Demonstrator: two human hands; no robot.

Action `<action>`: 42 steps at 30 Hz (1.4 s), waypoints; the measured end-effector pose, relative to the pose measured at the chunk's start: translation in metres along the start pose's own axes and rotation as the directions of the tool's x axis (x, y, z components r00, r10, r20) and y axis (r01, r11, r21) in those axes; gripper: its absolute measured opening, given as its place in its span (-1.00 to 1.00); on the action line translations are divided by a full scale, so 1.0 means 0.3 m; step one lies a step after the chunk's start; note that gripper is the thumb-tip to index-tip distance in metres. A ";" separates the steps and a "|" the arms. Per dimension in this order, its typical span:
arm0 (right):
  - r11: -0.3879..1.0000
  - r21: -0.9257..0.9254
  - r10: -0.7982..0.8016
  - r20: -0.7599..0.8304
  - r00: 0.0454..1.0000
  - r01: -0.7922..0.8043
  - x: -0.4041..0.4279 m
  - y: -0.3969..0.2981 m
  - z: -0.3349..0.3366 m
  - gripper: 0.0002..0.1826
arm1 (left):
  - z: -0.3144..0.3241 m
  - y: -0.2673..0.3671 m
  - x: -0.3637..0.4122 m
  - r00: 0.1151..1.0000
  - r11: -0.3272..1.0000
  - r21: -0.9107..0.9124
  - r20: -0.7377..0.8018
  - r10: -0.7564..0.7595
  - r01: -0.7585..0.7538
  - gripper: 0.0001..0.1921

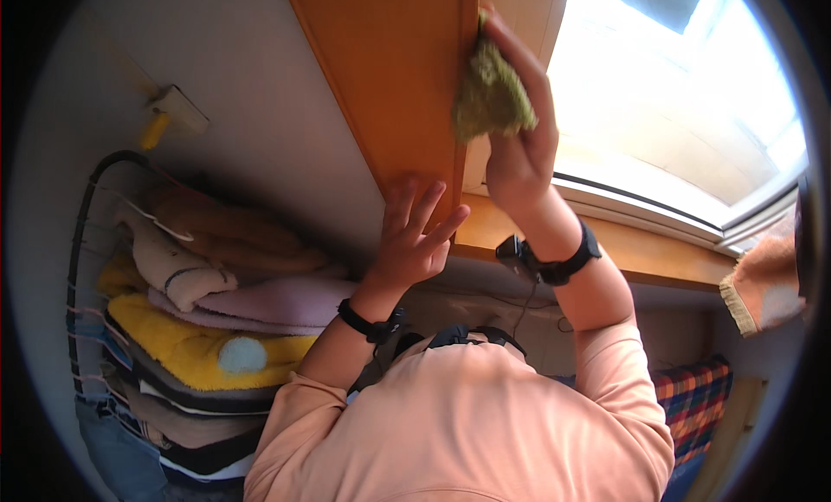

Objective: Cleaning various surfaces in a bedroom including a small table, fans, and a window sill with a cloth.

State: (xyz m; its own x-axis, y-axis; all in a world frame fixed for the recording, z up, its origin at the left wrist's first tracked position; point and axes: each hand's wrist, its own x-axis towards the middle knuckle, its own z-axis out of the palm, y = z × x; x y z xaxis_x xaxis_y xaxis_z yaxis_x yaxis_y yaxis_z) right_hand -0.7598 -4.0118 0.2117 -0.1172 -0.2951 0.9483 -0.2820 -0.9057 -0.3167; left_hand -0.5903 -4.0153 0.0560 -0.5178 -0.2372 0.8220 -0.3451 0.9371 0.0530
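A fuzzy green cloth (491,90) is bunched in my right hand (533,106), which presses it against the edge of an orange-brown wooden panel (396,67). My fingers wrap the cloth near the top of the view, and their tips are partly hidden. Lower down, my left hand (415,239) holds nothing. Its fingers are spread over the lower end of the same panel; whether they touch the wood I cannot tell. Both wrists carry black bands with small devices.
Garments on hangers, among them a yellow fleece (188,333), hang from a curved dark rail (78,255) at left. A white wall fixture (178,110) sits above. A bright window (656,112) with a wooden sill (636,249) is at right, above a plaid cloth (691,404).
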 end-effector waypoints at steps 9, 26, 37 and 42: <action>0.977 0.192 0.106 -0.043 0.993 -0.096 -0.088 0.138 -0.007 -0.24 | 0.072 0.062 -0.098 0.976 0.980 0.072 0.101 -0.191 0.184 -0.32; 0.617 -0.007 0.784 0.086 0.615 -0.787 -0.588 0.091 -0.104 -0.39 | 0.184 -0.092 -0.019 0.970 0.987 0.154 -0.241 -0.014 0.053 -0.44; 0.990 -0.135 -0.030 -0.026 0.999 0.026 0.133 0.114 -0.034 -0.35 | 0.189 -0.113 -0.027 0.992 0.961 0.272 -0.099 0.071 -0.042 -0.43; 0.981 0.056 0.190 -0.134 0.973 -0.184 0.167 0.211 -0.073 -0.62 | 0.188 -0.113 -0.022 0.993 0.971 0.236 -0.097 0.063 -0.039 -0.45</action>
State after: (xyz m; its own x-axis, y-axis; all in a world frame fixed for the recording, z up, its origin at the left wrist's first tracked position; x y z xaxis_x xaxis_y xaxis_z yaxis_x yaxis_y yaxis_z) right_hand -0.8042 -4.0772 0.2386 -0.2950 -0.4184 0.8590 -0.2015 -0.8515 -0.4840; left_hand -0.6193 -4.0599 0.0168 -0.4604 -0.1514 0.8747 -0.4995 0.8588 -0.1143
